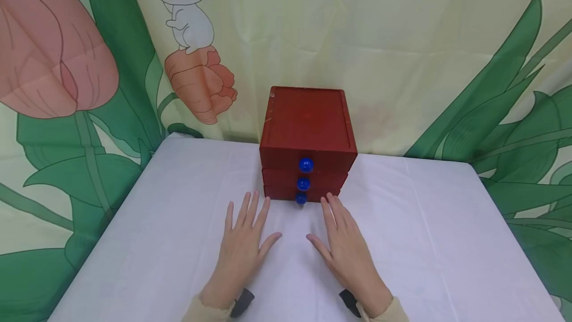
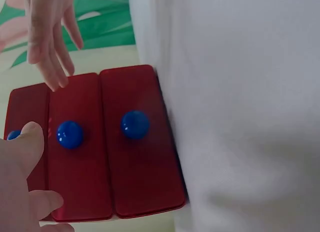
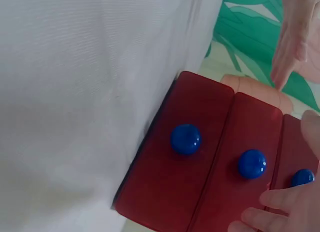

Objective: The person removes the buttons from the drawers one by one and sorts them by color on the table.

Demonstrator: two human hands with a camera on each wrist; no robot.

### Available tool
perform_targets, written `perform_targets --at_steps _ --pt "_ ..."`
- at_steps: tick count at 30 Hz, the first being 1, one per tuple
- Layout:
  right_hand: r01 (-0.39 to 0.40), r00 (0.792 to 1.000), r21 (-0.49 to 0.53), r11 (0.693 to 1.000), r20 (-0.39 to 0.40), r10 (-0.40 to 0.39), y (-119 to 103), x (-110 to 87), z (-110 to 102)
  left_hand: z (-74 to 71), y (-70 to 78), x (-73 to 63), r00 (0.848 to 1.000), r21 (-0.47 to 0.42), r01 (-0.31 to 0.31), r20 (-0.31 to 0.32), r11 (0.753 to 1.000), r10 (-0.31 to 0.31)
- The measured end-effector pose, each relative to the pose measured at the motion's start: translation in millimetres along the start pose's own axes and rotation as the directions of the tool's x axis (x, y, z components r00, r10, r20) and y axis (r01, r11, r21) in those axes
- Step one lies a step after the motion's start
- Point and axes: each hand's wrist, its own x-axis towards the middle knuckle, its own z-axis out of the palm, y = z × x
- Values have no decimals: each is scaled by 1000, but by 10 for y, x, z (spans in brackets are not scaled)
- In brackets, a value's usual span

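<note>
A dark red box with three stacked drawers [image 1: 308, 120] stands at the back of the table, its front facing me. Each drawer front carries a round blue knob, the top one [image 1: 306, 165] being the highest. All the drawers look closed. My left hand [image 1: 241, 245] is spread out in front of the box's left side, fingers straight and holding nothing. Across from it, my right hand [image 1: 346, 247] is likewise stretched out before the right side, with nothing in it. In the left wrist view the drawer fronts [image 2: 145, 167] appear sideways, with the left thumb and fingertips at the edge.
A white cloth covers the table [image 1: 438, 242]. Behind it hangs a pale curtain [image 1: 380, 53] printed with tulips, leaves and a white animal on a carrot. Dark bands [image 1: 242, 303] sit on both wrists.
</note>
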Motion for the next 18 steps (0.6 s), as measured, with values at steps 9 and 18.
perform_targets --at_steps 9,18 --pt "11 997 164 986 -74 1 -58 85 -54 -93 -39 81 989 -104 -43 -142 994 28" --pt "21 993 227 974 -115 5 -100 188 -92 -143 -62 195 948 -224 -144 -310 964 70"
